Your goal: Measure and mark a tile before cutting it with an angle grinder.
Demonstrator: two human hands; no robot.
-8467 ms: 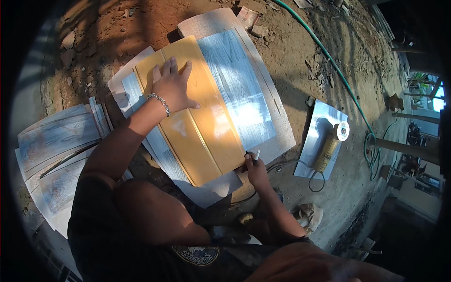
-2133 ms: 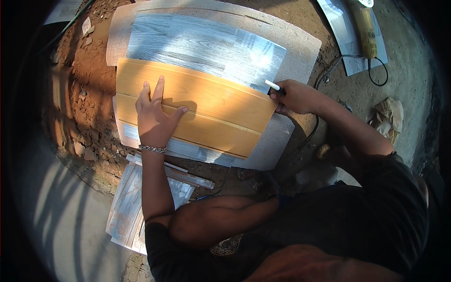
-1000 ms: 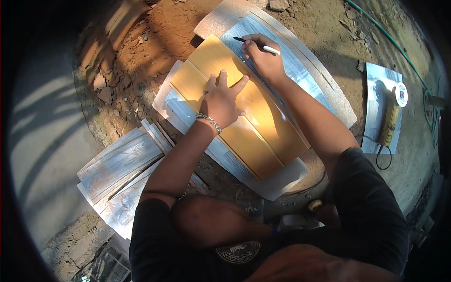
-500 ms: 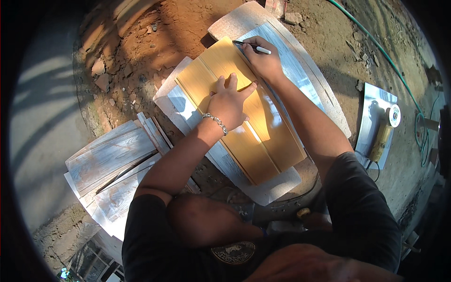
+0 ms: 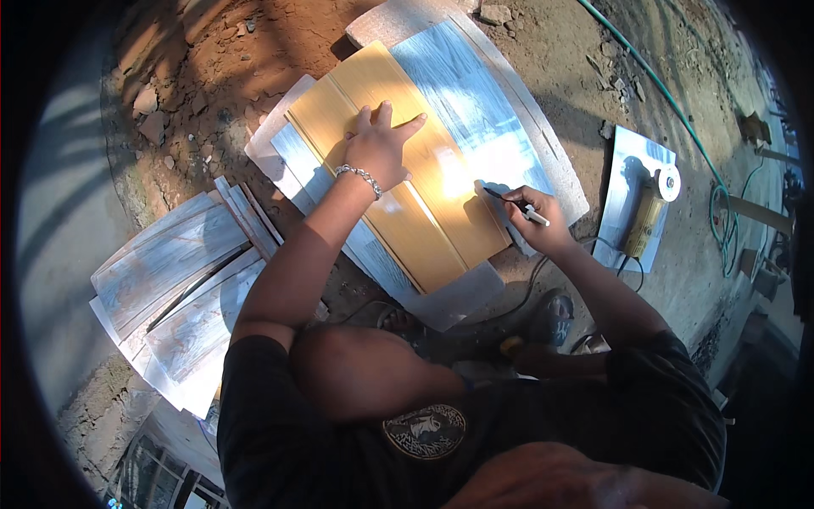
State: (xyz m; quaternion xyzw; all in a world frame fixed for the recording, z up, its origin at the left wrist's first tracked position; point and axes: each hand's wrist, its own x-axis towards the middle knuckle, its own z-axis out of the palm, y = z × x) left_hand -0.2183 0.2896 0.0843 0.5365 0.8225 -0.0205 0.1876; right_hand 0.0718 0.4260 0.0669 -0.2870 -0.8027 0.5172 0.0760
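Sunlit reddish-brown earth, strewn with stones and crossed by shadows, spreads beyond the fingertips of both hands, with smooth grey concrete far to the left of them. Under the left fingers lies an orange-yellow, wood-grained panel with lengthwise grooves, set at a slant. Beneath it, showing to either side of those fingers, is grey-blue wood-patterned planking, and under that are pale, rough-faced slabs.

The left hand rests on the panel, fingers spread, thumb out to the right; a silver chain bracelet circles the wrist behind them. The right hand pinches a slim black-and-white marker pen between thumb and fingers. Its dark tip points leftward from them, at or just beside the panel's right long edge; whether it touches cannot be told.

Well to the right of the right fingers, a yellow-bodied angle grinder with a pale disc lies on a shiny grey rectangular sheet. Farther out past them runs a thin green hose. Left of the left fingers, well apart, sits a pile of worn grey-blue boards.
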